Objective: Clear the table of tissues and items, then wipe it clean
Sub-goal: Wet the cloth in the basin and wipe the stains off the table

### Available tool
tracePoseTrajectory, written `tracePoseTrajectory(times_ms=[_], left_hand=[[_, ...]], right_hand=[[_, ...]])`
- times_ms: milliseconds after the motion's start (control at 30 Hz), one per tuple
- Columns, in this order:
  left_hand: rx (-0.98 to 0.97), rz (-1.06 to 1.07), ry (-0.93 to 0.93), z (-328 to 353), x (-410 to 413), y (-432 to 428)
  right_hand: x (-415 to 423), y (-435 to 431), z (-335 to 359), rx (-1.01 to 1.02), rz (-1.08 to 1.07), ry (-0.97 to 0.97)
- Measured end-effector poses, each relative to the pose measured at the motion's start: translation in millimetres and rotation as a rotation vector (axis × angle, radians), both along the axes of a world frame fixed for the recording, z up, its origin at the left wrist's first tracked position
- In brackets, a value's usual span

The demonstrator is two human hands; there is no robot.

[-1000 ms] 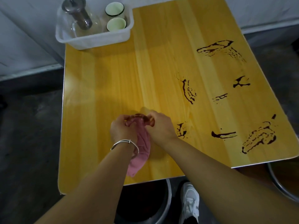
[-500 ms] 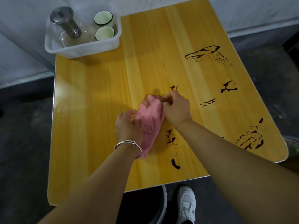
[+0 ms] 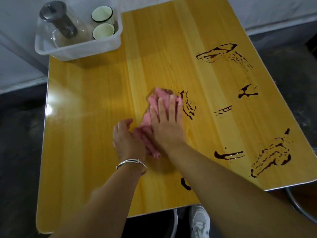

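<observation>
A pink cloth lies stretched on the yellow wooden table near its middle. My right hand presses flat on the cloth's far half, fingers spread. My left hand, with a silver bangle on the wrist, rests at the cloth's near end, fingers loosely curled against it. Dark brown sauce stains streak the table just right of the cloth, with more stains across the right side.
A white plastic bin at the table's far left corner holds a glass jug with a dark lid and two cups. Metal bowl rims show under the table's near edge, beside a white shoe.
My hands and the cloth moved away from me toward the table's middle. The bunched cloth was spread out, and my right hand opened flat on it. A stain near the cloth is gone.
</observation>
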State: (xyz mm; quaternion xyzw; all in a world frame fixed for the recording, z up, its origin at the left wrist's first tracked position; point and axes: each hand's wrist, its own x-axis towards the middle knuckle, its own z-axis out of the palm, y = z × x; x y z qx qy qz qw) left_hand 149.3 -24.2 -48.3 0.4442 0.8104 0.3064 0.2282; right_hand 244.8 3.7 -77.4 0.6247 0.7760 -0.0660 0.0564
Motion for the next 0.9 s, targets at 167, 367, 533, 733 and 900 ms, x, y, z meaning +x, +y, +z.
tracePoseTrajectory(times_ms=[167,367,533,733,900], left_hand=[[-0.015,-0.024,0.070,-10.6,14.1,9.2],[0.036,-0.127,0.097,-12.6,22.8,20.7],[0.028,-0.168,0.114,-19.6,20.8,24.1],[-0.001,-0.150,0.075,-18.9,17.0,18.2],[-0.010,-0.114,0.063,-15.3,1.9,10.2]], right_hand=[[54.1,47.6,1.5,-0.023,-0.293,-0.021],[8.6,9.8,5.9,-0.080,-0.326,0.118],[36.5,34.9,5.4,-0.029,-0.014,0.082],[54.7,36.9,11.9,-0.085,-0.387,0.057],[-11.3,-13.8,5.1,-0.138,-0.284,0.045]])
